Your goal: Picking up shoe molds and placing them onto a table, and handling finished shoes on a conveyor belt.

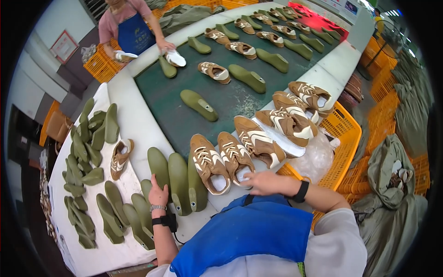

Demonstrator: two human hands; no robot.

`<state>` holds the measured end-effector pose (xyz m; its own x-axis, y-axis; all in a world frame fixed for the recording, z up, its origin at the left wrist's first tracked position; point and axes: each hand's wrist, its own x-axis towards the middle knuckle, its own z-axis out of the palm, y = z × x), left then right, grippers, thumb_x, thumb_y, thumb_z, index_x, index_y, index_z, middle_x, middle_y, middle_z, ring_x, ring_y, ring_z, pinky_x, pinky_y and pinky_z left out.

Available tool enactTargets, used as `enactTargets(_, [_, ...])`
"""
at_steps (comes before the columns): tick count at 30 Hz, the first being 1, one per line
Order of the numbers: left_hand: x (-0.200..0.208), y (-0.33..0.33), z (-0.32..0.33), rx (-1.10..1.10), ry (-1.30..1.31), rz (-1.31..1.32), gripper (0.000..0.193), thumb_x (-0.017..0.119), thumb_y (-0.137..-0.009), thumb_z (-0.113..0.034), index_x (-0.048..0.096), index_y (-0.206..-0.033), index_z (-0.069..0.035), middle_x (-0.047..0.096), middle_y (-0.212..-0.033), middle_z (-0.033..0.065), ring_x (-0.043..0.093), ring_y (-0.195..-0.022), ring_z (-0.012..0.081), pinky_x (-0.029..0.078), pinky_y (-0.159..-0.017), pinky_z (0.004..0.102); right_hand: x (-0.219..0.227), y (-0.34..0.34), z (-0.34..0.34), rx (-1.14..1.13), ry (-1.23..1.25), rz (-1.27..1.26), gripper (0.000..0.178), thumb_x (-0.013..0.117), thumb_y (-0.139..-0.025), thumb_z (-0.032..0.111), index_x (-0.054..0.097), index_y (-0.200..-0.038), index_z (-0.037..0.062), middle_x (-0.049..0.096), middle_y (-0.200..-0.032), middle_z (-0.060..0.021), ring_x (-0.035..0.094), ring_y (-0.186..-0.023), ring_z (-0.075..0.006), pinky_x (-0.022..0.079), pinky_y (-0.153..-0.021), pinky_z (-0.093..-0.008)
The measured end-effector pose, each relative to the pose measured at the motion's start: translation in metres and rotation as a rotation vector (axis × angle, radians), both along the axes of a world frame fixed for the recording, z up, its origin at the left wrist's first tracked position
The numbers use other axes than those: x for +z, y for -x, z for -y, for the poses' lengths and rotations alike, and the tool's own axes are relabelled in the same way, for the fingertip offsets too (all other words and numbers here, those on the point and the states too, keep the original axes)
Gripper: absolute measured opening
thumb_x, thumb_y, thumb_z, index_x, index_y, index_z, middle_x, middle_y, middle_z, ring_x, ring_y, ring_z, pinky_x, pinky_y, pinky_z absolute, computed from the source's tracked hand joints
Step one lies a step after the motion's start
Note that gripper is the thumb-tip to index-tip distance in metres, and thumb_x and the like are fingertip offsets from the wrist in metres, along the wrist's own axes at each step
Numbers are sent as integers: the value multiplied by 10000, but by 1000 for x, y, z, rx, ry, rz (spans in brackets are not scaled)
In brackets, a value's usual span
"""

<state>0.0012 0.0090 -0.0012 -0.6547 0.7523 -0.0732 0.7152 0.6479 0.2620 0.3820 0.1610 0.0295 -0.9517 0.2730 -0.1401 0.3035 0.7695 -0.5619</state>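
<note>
My left hand is closed around the lower end of a green shoe last, thumb on its left side. Two more green lasts lie right beside it. At the heel of a brown-and-white sneaker, my right hand has its fingers pressed to the collar; part of the grip is hidden. Another brown sneaker stands just left of that one. Further right, several matching sneakers lean together, a white sheet-like piece between them.
A green conveyor belt carries lasts and sneakers away from me. Many lasts and one sneaker cover the white table at left. A yellow crate with clear plastic stands at right. Across the belt, a co-worker handles shoes.
</note>
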Motion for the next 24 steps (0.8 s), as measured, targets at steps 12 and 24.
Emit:
enactTargets(12, [-5, -18, 15, 95, -5, -52, 658, 627, -751, -277, 320, -1318, -143, 614, -775, 192, 605, -704, 372, 489, -637, 471, 120, 22, -47, -523, 706, -145, 233, 640, -800, 182, 621, -917, -19, 602, -661, -52, 546, -502, -77, 427, -446, -216])
enactTargets(24, [-16, -40, 13, 291, -402, 34, 548, 625, -736, -139, 419, -1242, -98, 457, -1139, 223, 505, -985, 395, 454, -805, 434, 168, 257, -217, -254, -130, -604, 254, 628, -759, 226, 616, -910, 22, 625, -859, -152, 604, -787, -310, 474, -692, -366])
